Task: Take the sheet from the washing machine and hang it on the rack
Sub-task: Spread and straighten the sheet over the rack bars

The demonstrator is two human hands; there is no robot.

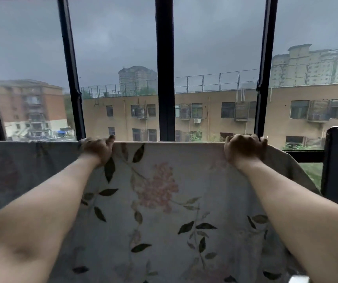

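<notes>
From the head camera: a pale fabric sheet printed with pink blossoms and dark leaves (164, 201) hangs before a black-framed window (164, 68), its long top edge running level left to right. The left-hand grip (97, 149) and right-hand grip (243, 149) are each clamped over that edge, well apart and at equal reach; the rack is hidden under the fold, so smoothing would likely run sideways along it.

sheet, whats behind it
Behind the floral sheet, above its top edge, a black-framed window and buildings outside show. The left hand and right hand grip that edge. Whatever it hangs over is covered.
</notes>
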